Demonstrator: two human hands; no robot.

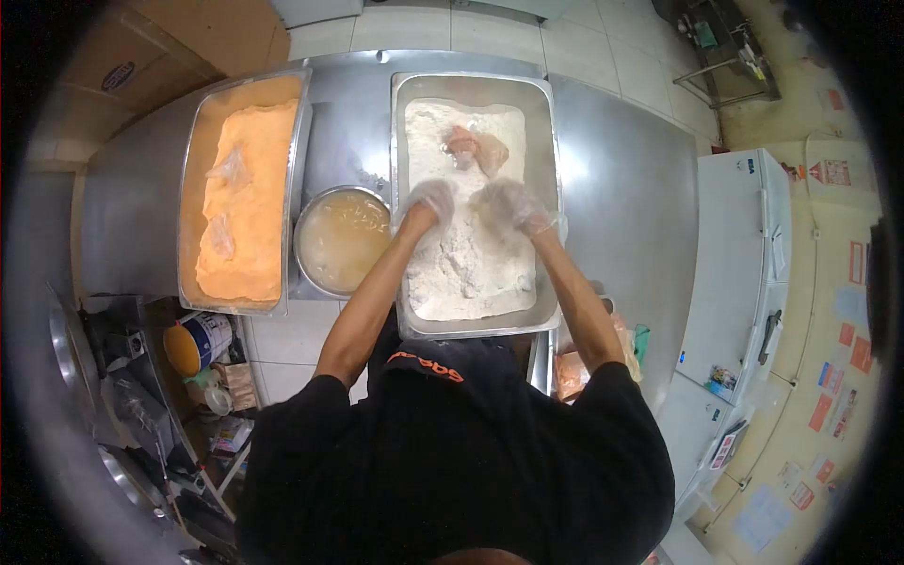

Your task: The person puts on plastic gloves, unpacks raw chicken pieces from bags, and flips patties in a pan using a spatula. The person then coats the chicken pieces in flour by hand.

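Both my hands wear clear plastic gloves and are down in a deep metal tray (547,282) of white flour (471,268). My left hand (433,200) touches the flour by the tray's left side. Near the right side, my right hand (516,205) is smeared by motion and dusted with flour. The fingers of both hands are too blurred or covered to read. Just beyond them, pieces of raw meat, likely chicken (492,151), lie partly in the flour, pinkish and wet-looking.
Left of the flour tray stands a round metal bowl (299,247) of cloudy liquid. Farther left, a second metal tray (299,141) holds orange powder (247,198) with two pale translucent pieces on it. A cardboard box (179,47) is at the upper left, a white fridge (739,254) at the right.
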